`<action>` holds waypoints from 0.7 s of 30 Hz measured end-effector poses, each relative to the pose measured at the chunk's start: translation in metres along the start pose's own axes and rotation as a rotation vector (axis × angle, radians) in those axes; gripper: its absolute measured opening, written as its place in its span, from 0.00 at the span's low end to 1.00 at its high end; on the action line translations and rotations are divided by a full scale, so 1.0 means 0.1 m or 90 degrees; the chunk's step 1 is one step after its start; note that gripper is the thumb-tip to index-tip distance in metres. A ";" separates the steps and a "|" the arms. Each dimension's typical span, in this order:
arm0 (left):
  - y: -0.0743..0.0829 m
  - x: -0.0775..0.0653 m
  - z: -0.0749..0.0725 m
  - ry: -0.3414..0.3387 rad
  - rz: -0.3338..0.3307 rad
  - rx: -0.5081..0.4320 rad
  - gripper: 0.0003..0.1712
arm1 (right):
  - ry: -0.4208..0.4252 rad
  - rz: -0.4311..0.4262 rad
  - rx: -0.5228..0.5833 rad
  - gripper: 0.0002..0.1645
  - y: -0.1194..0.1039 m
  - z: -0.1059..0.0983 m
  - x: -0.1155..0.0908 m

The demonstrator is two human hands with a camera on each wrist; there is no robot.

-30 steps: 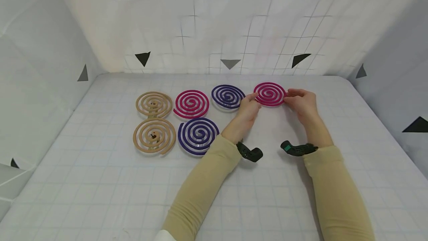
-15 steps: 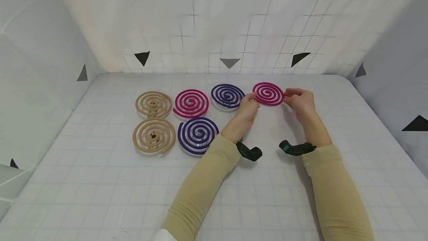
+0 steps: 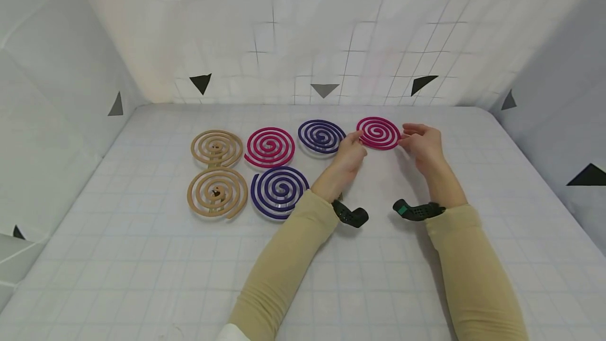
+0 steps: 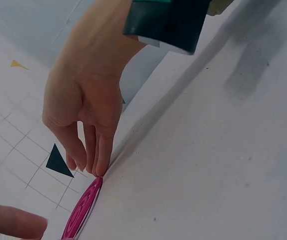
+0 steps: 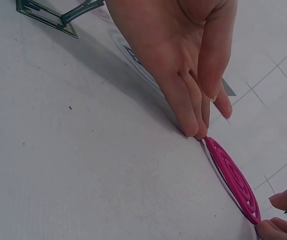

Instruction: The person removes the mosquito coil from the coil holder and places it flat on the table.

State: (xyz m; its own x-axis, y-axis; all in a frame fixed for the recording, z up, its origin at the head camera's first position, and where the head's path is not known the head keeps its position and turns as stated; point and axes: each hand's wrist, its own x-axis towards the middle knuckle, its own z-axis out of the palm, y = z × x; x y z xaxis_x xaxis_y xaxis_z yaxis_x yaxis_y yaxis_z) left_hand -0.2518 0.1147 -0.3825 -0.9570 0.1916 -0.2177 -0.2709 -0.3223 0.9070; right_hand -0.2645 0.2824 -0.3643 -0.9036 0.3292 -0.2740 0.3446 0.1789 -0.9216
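Observation:
At the back right of the table, a magenta mosquito coil (image 3: 377,133) lies flat between my two hands. Fingertips of my left hand (image 3: 347,159) touch its left edge, and those of my right hand (image 3: 426,149) meet its right edge. In the left wrist view the right hand's fingers (image 4: 102,155) point down onto the coil's rim (image 4: 83,207), thumb held apart. The right wrist view has the left hand (image 5: 183,65) with fairly straight fingers at the magenta rim (image 5: 233,180). Just left of my left hand sits a dark blue coil (image 3: 322,136).
Further left stand another magenta coil (image 3: 270,147), a second blue coil (image 3: 280,192) partly behind my left sleeve, and two tan coils, one behind (image 3: 216,148) and one in front (image 3: 217,192). White sheeting (image 3: 303,25) rises behind the white gridded table (image 3: 156,278).
The magenta coil between my hands has shifted slightly left, and the right hand has moved left with it. The left hand and the other coils stay nearly where they were.

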 end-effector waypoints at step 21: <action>0.00 0.00 -0.05 -0.048 -0.013 0.019 0.42 | -0.011 -0.008 0.013 0.37 0.02 0.02 0.00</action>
State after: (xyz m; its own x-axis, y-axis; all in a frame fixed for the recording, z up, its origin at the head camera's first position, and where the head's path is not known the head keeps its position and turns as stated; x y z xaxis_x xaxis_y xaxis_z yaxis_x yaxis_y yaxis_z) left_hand -0.2524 0.1098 -0.3849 -0.9404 0.2675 -0.2101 -0.2866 -0.2906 0.9129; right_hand -0.2647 0.2812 -0.3668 -0.9122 0.3107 -0.2671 0.3282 0.1639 -0.9303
